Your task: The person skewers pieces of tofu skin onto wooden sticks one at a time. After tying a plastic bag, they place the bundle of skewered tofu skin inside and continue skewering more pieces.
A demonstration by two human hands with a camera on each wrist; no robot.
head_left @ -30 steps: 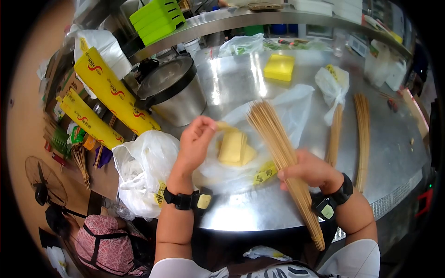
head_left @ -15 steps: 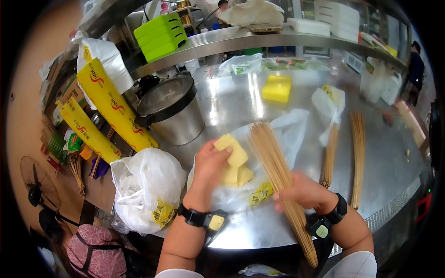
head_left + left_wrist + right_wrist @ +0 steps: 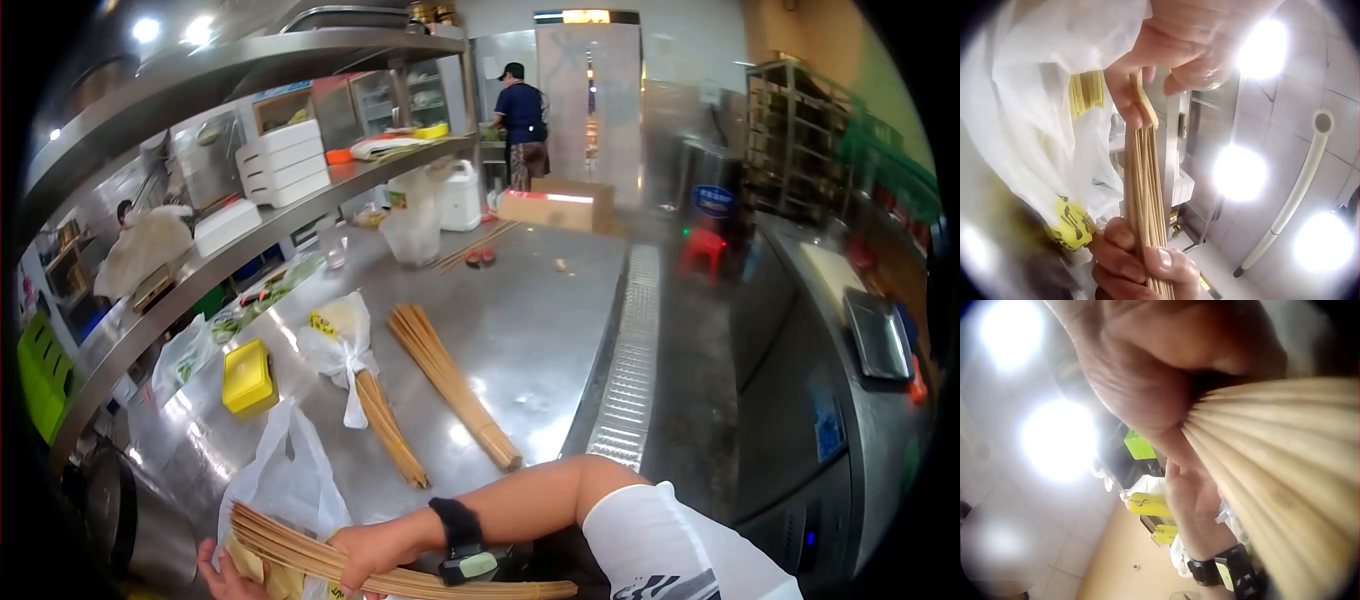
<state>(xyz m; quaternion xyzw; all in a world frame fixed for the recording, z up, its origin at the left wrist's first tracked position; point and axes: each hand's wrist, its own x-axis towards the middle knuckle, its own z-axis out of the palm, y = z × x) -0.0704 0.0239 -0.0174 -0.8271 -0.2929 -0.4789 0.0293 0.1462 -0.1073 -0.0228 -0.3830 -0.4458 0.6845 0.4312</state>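
Note:
My right hand (image 3: 375, 555) grips a thick bundle of bamboo skewers (image 3: 430, 584), held slanting low over the table. My left hand (image 3: 225, 578) is at the pointed end of the bundle, partly cut off by the frame's lower edge. In the left wrist view its fingers pinch a thin, bendy yellow sheet (image 3: 1145, 104), like tofu skin, right at the skewer tips. A stack of similar yellow sheets (image 3: 1088, 94) lies in the open white plastic bag (image 3: 285, 475). The right wrist view shows the skewers fanning out close up.
Another skewer bundle (image 3: 450, 385) lies on the steel table (image 3: 540, 310), beside one with a knotted plastic bag (image 3: 340, 340) over its end. A yellow box (image 3: 249, 378) stands to the left, under a steel shelf (image 3: 350, 185). A person (image 3: 520, 125) stands at the far back.
The head view has swung to the right, so both hands now sit low in it. My left hand has brought a yellow sheet to the skewer tips; the right keeps its grip.

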